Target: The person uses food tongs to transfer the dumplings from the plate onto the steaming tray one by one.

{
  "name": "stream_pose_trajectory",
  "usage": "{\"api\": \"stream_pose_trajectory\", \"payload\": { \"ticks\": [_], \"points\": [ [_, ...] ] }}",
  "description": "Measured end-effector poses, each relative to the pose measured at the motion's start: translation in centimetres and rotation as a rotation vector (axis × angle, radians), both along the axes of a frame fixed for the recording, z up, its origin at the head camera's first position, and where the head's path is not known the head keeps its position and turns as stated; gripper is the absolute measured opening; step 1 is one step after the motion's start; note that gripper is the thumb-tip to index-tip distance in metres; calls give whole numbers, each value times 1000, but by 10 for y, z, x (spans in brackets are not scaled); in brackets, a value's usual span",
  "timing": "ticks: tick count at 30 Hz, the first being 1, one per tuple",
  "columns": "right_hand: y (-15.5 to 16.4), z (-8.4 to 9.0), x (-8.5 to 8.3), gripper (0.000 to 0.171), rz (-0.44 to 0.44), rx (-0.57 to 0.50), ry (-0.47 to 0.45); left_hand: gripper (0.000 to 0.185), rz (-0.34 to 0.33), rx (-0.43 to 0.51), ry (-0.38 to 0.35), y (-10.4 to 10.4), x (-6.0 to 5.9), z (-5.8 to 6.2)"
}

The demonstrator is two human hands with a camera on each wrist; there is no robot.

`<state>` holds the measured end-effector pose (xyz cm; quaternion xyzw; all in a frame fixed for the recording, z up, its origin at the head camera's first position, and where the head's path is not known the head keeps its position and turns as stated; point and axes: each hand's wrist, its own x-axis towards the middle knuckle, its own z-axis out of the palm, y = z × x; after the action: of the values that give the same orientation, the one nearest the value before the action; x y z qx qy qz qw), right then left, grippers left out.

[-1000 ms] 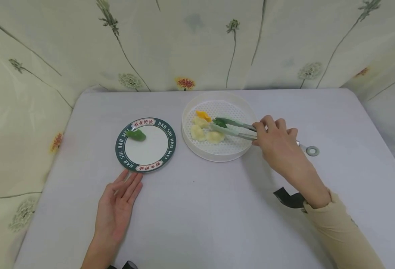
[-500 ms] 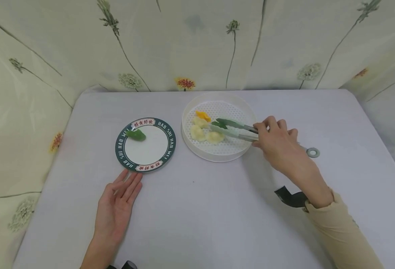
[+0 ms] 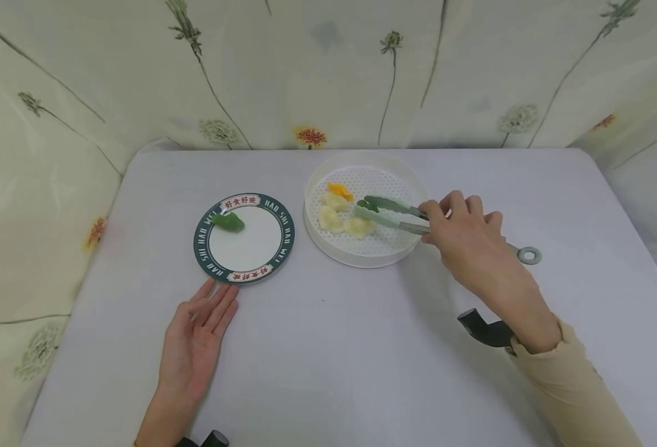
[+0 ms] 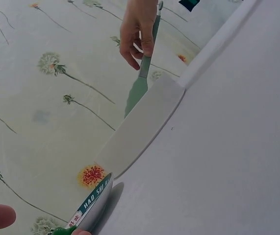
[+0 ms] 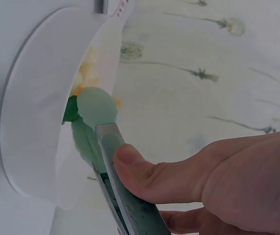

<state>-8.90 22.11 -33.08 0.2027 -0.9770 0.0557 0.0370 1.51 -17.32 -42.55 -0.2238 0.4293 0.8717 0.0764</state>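
My right hand [image 3: 471, 245] grips a pair of metal tongs [image 3: 415, 228] with pale green tips, reaching over a round white steamer tray [image 3: 364, 259] with a perforated base. Between the tips sits a dark green piece [image 5: 71, 109], partly hidden by them. Pale yellow dumpling-shaped pieces [image 3: 330, 219] and an orange piece [image 3: 340, 191] lie in the tray to the left of the tips. My left hand [image 3: 194, 347] is palm up with straight fingers at the near rim of a green-edged plate [image 3: 247, 248]. Another green piece [image 3: 228, 222] rests on that plate's left side.
A white cloth covers the table [image 3: 328, 360], with the plate and tray side by side on its far half. Behind the table hangs a flower-printed curtain [image 3: 284, 74]. Black straps [image 3: 485, 329] are on the wrists.
The tongs and my right hand have shifted slightly right, and the dark green piece at their tips has moved a little with them. My left hand stays at the plate.
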Motion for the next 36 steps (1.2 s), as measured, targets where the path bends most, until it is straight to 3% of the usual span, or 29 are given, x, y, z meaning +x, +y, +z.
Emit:
{"api": "stream_pose_trajectory", "payload": {
  "ticks": [7, 13, 22, 29, 36],
  "points": [
    [-1, 6, 1, 27, -38, -63, -67, 61, -5, -9, 1, 0, -1, 1],
    [-2, 7, 0, 24, -34, -71, -55, 62, -2, -6, -9, 0, -1, 2],
    [-20, 2, -3, 50, 16, -31, -10, 62, 2, 1, -2, 1, -2, 2],
    [-37, 3, -3, 32, 52, -29, -14, 61, 9, -1, -10, 1, -1, 1],
    [-59, 3, -3, 39, 88, -22, 1, 62, 9, 6, -22, 2, -1, 2]
  ]
}}
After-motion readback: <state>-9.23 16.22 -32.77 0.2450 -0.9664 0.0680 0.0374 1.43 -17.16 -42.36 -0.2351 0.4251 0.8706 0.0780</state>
